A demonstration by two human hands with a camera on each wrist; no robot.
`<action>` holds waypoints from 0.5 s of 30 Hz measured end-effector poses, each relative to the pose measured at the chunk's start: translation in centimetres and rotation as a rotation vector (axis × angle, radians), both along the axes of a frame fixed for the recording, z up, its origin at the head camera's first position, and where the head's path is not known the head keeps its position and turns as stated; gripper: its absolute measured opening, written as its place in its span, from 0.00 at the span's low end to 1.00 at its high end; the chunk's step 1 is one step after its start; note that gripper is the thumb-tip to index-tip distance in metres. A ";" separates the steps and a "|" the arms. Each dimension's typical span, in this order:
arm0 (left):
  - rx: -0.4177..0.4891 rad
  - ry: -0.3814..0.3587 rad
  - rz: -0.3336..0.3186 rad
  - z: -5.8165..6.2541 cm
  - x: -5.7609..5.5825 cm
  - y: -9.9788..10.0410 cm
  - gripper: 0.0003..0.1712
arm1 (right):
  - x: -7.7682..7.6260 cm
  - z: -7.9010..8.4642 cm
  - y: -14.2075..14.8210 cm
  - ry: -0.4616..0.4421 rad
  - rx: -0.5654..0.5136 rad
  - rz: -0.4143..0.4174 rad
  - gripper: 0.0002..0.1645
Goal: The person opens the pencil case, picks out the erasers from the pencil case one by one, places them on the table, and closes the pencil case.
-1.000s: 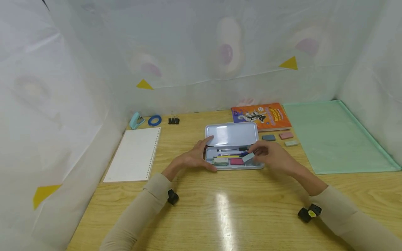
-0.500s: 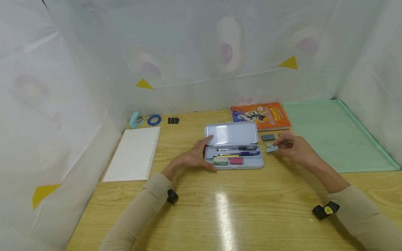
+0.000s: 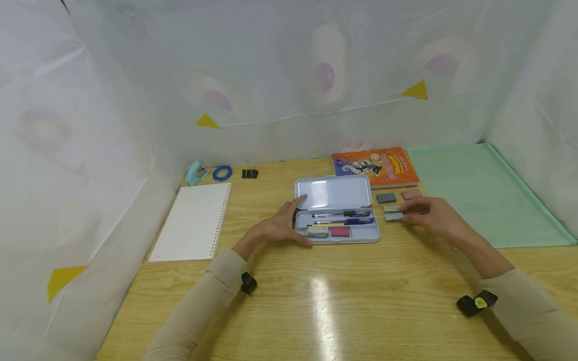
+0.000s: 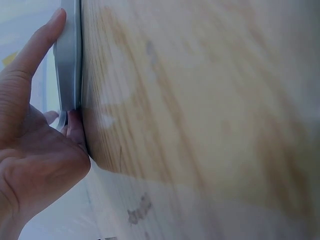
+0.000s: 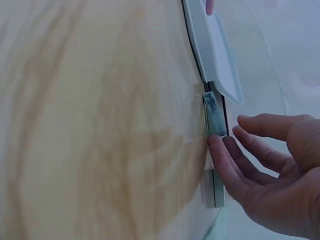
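An open light-blue pencil case [image 3: 334, 239] lies mid-table in the head view, holding pens [image 3: 345, 220], a pencil, a whitish eraser [image 3: 317, 231] and a pink eraser [image 3: 340, 232]. My left hand [image 3: 282, 225] grips its left end, thumb along the front wall [image 4: 70, 75] and fingers reaching the lid. To the right of the case, a light-blue eraser [image 3: 393, 216] lies in front of a pale eraser [image 3: 391, 208]. My right hand [image 3: 429, 215] touches its right end with the fingertips; the right wrist view shows the thumb apart from this eraser [image 5: 215, 114].
Behind the right hand are a dark blue eraser [image 3: 386, 197], a pink eraser [image 3: 411, 194] and an orange book [image 3: 384, 168]. A green mat [image 3: 492, 200] covers the right side. A notebook [image 3: 191, 220], stapler [image 3: 195, 173], blue tape ring [image 3: 222, 173] and binder clip [image 3: 250, 173] lie left.
My right hand has carried the light-blue eraser out of the case to the right, set it down in front of the pale eraser, and loosened its pinch. The left hand has stayed put.
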State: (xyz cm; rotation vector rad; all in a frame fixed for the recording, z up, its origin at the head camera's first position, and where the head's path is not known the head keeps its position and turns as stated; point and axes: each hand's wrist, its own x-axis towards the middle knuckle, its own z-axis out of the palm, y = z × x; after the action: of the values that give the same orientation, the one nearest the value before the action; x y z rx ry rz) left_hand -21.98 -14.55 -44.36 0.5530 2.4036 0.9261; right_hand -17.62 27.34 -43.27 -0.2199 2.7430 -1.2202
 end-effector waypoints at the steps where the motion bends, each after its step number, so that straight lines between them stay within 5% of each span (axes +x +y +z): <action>1: 0.001 0.000 -0.001 0.0 0.0 0.0 0.77 | 0.1 0.1 0.2 -0.010 -0.008 -0.003 0.23; 9: -0.002 -0.001 0.003 0.2 0.1 0.0 0.77 | 0.8 1.3 0.8 -0.020 -0.117 -0.023 0.24; 15: -0.005 -0.003 0.006 0.2 0.2 0.0 0.76 | 1.0 1.4 -1.3 0.022 -0.181 0.074 0.21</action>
State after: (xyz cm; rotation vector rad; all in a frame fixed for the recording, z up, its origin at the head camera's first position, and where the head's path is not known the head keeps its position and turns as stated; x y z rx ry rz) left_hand -21.79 -14.55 -44.14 0.5422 2.4062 0.9221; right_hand -16.62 26.01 -41.83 -0.3526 2.6163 -1.4547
